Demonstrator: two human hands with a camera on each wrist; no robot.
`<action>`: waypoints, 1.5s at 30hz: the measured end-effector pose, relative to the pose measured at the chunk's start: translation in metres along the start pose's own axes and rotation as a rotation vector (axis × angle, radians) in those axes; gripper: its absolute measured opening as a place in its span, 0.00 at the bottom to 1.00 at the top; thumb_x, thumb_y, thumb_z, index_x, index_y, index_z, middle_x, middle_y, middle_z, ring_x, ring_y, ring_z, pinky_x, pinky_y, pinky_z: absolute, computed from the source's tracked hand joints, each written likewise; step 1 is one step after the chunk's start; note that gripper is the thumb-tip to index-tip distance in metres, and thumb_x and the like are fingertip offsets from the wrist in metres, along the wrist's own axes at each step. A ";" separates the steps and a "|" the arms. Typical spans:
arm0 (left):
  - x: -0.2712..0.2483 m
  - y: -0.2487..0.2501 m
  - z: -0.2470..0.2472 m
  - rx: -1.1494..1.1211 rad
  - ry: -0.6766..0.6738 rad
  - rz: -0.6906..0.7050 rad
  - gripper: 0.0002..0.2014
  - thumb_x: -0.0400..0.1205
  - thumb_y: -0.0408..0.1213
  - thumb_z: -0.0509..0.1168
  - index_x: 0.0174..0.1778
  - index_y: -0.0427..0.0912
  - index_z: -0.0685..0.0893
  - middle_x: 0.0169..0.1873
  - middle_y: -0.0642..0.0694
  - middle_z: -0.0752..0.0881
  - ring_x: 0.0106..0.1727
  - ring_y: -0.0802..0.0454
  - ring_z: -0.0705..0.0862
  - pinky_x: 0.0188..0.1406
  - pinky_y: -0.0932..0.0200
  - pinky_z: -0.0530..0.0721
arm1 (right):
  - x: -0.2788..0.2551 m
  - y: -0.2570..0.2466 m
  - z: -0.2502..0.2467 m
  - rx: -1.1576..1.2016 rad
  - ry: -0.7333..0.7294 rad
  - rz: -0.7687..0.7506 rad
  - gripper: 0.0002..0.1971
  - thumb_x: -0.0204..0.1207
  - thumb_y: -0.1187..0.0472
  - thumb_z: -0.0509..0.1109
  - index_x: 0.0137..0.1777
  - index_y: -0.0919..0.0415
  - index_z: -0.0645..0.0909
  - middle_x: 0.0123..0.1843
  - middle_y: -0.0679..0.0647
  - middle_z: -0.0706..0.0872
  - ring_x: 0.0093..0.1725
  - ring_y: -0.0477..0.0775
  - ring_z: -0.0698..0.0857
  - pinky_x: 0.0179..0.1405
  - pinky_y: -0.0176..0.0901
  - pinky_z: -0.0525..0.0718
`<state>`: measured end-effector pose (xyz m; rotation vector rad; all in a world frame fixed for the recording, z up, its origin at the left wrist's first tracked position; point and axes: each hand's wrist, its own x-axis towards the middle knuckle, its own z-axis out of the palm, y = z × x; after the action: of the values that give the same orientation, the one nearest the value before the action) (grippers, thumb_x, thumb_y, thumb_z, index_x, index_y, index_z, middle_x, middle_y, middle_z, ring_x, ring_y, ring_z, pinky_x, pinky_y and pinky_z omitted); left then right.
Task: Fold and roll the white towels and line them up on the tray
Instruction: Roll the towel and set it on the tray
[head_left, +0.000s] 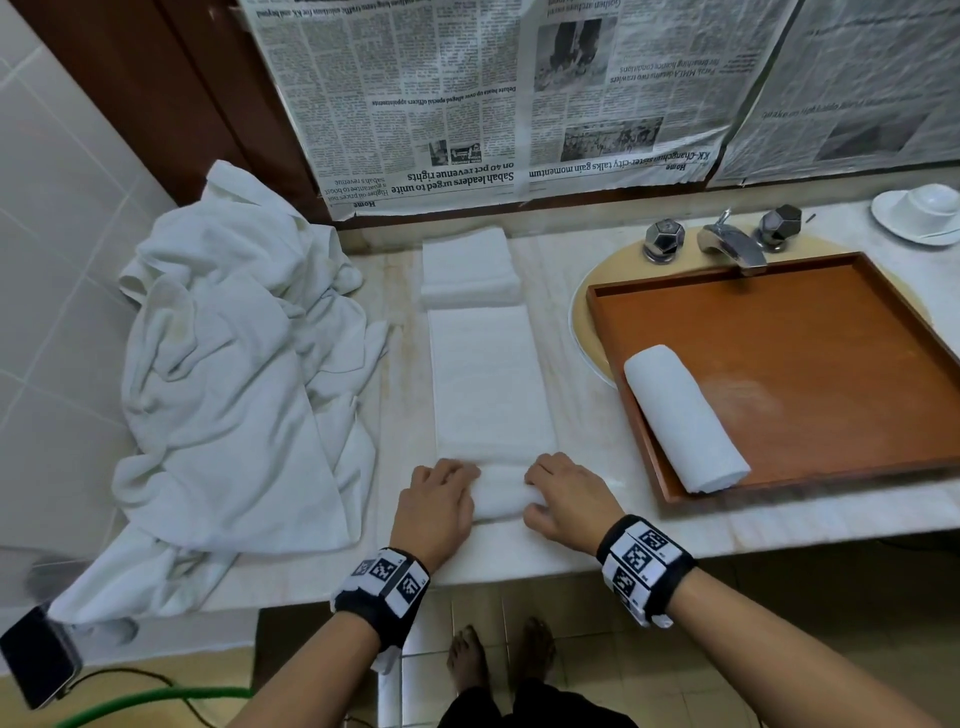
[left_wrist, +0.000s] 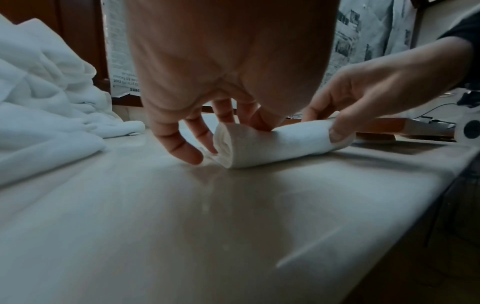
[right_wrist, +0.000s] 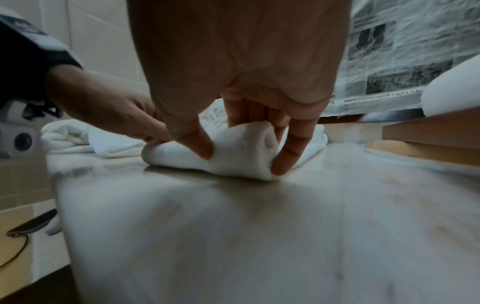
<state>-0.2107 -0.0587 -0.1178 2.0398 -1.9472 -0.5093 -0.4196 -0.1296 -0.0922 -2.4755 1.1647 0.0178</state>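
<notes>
White terry cloth, a long folded towel, is laid lengthwise on the marble counter at the middle of the head view, and its near end is wound into a short roll at 6 o'clock. That roll is gripped at its 9 o'clock end by the left hand, whose fingers are curled over the top and pressed down beside the spiral edge. Its 3 o'clock end is pinched by the right hand, with thumb and fingers clamped around the bundled cloth. A finished rolled towel is set at 3 o'clock inside the brown wooden tray, against its left wall. The tray is rested over the sink, under the chrome tap. More folded towels are stacked at 12 o'clock, just beyond the long towel's far end. A crumpled white heap of cloth is piled at 9 o'clock. Newspaper sheets are fixed along the wall behind, and a white cup and saucer is placed at 2 o'clock.
</notes>
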 end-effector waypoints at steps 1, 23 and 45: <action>0.000 0.001 -0.001 -0.020 -0.019 -0.015 0.26 0.79 0.49 0.48 0.63 0.48 0.86 0.59 0.50 0.83 0.52 0.40 0.80 0.42 0.46 0.84 | 0.001 -0.001 -0.001 -0.006 -0.005 -0.002 0.18 0.78 0.55 0.63 0.65 0.62 0.79 0.61 0.55 0.81 0.61 0.57 0.77 0.52 0.46 0.76; -0.013 0.005 -0.016 0.061 -0.132 -0.108 0.35 0.75 0.66 0.46 0.71 0.51 0.76 0.68 0.51 0.75 0.63 0.47 0.76 0.54 0.52 0.79 | 0.008 0.001 -0.002 0.311 0.050 0.163 0.12 0.82 0.55 0.61 0.65 0.49 0.75 0.54 0.49 0.73 0.40 0.53 0.80 0.44 0.45 0.76; 0.008 0.007 -0.029 -0.216 -0.132 -0.278 0.10 0.84 0.40 0.60 0.60 0.48 0.80 0.55 0.44 0.80 0.56 0.43 0.78 0.51 0.54 0.76 | 0.001 0.001 0.003 0.064 0.015 -0.013 0.20 0.76 0.53 0.68 0.66 0.58 0.79 0.61 0.52 0.81 0.61 0.56 0.78 0.57 0.47 0.75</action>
<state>-0.2038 -0.0678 -0.0891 2.1911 -1.5975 -0.8963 -0.4198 -0.1298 -0.0953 -2.4308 1.1379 -0.0413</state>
